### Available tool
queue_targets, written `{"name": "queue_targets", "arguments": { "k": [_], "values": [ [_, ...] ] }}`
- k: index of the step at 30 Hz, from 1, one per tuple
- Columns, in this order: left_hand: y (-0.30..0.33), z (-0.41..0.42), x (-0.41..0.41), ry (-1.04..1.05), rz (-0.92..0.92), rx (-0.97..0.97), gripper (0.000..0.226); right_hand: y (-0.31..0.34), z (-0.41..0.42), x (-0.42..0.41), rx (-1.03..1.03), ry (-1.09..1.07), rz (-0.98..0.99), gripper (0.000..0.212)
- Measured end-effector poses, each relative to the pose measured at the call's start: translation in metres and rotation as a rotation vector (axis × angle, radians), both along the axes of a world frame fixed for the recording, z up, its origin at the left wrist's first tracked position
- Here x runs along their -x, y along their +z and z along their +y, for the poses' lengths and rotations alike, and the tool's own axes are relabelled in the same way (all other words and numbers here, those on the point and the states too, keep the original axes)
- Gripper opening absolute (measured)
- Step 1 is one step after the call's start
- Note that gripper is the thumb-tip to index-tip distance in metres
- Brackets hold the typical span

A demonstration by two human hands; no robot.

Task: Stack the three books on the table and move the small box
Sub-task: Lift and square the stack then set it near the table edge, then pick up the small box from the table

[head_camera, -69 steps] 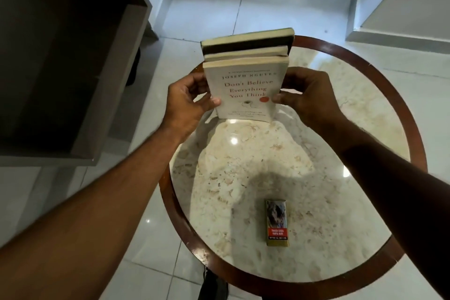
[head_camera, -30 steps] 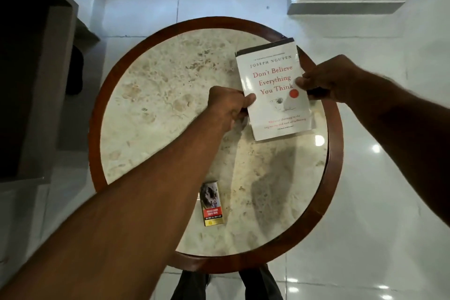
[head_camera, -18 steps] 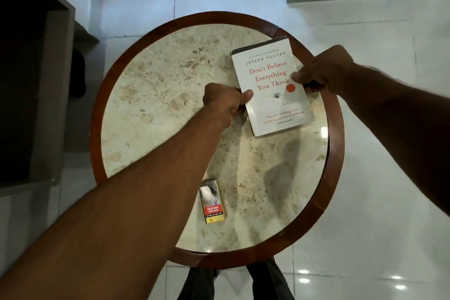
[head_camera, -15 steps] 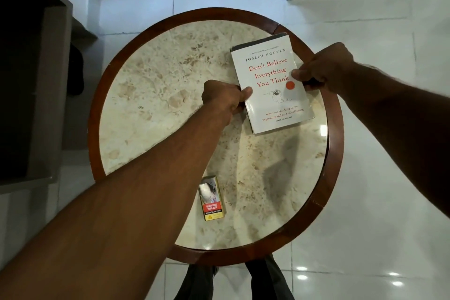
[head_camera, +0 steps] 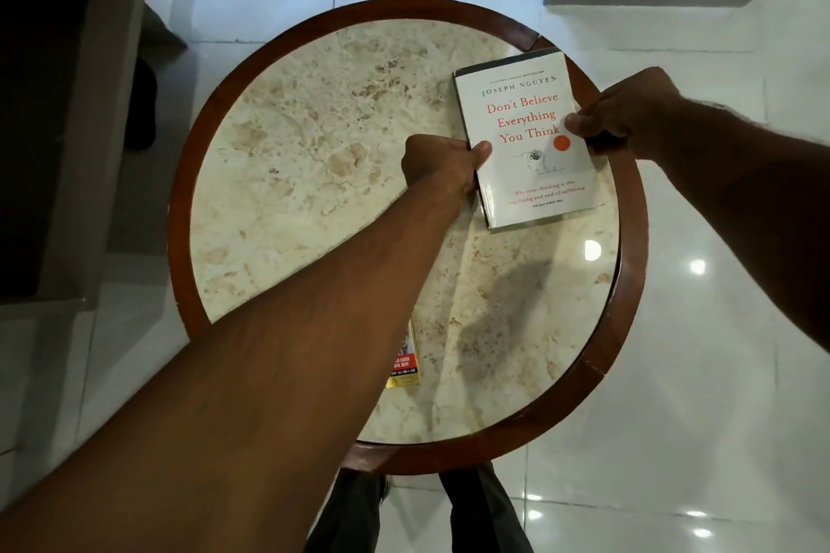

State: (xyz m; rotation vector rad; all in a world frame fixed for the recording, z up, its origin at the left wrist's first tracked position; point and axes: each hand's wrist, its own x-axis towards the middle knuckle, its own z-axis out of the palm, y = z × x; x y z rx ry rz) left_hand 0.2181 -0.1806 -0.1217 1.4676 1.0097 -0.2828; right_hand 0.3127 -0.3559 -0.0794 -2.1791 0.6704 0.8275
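A stack of books [head_camera: 525, 175], topped by a white one with red title lettering, sits at the right side of the round marble table [head_camera: 314, 175]. Only a dark edge of the books beneath shows at the top. My left hand [head_camera: 438, 164] grips the stack's left edge, thumb on the cover. My right hand [head_camera: 622, 115] grips its right edge. The small box [head_camera: 406, 366], gold with a red label, lies near the table's front edge, mostly hidden by my left forearm.
The table has a dark wooden rim [head_camera: 631, 238] and stands on glossy white floor tiles [head_camera: 673, 418]. A dark cabinet or shelf unit [head_camera: 67, 126] stands at the left. My legs [head_camera: 476, 512] show below the table's front edge.
The stack came down from upright in the air to flat at the table's right side, both hands still on it. In the last half second only my left forearm has come to cover the box.
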Motion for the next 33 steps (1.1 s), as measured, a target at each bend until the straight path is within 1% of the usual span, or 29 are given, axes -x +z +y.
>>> {"name": "queue_targets", "arguments": {
  "k": [3,6,7,8,10,12,14,16,17,19,21,22,24,27,29,31,33],
  "values": [
    [-0.001,-0.001,0.0,-0.014,-0.002,-0.005,0.022,-0.001,0.0,0.0,-0.001,0.015,-0.003,0.042],
    [0.001,0.004,0.001,-0.034,-0.029,0.021,0.023,-0.001,-0.005,0.002,-0.018,0.023,-0.024,0.051],
    [0.003,0.009,0.004,-0.044,-0.049,0.024,0.023,0.001,-0.009,0.005,-0.013,0.012,-0.061,0.053],
    [0.004,0.017,0.011,-0.071,-0.086,-0.023,0.026,0.003,-0.015,0.009,0.004,-0.005,-0.123,0.055],
    [0.01,0.046,0.038,-0.199,-0.185,-0.277,0.027,0.013,-0.026,0.025,0.067,-0.028,-0.312,0.06],
    [0.016,0.08,0.081,-0.35,-0.252,-0.583,0.038,0.026,-0.029,0.052,0.147,0.03,-0.489,0.059],
    [0.015,0.109,0.134,-0.505,-0.249,-0.84,0.047,0.038,-0.021,0.091,0.19,0.111,-0.592,0.047],
    [0.006,0.121,0.183,-0.639,-0.185,-1.008,0.057,0.045,-0.006,0.139,0.153,0.191,-0.622,0.037],
    [0.0,0.124,0.2,-0.686,-0.155,-1.071,0.062,0.048,0.006,0.162,0.116,0.228,-0.613,0.036],
    [-0.013,0.127,0.221,-0.815,-0.05,-1.137,0.072,0.047,0.034,0.206,0.078,0.318,-0.474,0.043],
    [-0.026,0.129,0.228,-0.917,0.048,-1.127,0.076,0.037,0.062,0.243,0.138,0.525,-0.296,0.063],
    [-0.03,0.131,0.23,-0.928,0.064,-1.123,0.076,0.029,0.077,0.258,0.195,0.63,-0.243,0.076],
    [-0.038,0.131,0.231,-0.92,0.059,-1.123,0.076,0.012,0.103,0.279,0.266,0.742,-0.214,0.098],
    [-0.043,0.13,0.23,-0.898,0.02,-1.144,0.076,-0.011,0.127,0.288,0.288,0.793,-0.219,0.108],
    [-0.047,0.132,0.233,-0.885,0.008,-1.153,0.077,-0.022,0.134,0.286,0.304,0.873,-0.242,0.105],
    [-0.05,0.134,0.235,-0.878,-0.007,-1.164,0.078,-0.024,0.137,0.278,0.281,0.907,-0.241,0.088],
    [-0.05,0.135,0.235,-0.879,-0.009,-1.151,0.078,-0.016,0.139,0.261,0.198,0.826,-0.256,0.069]
  ]
}}
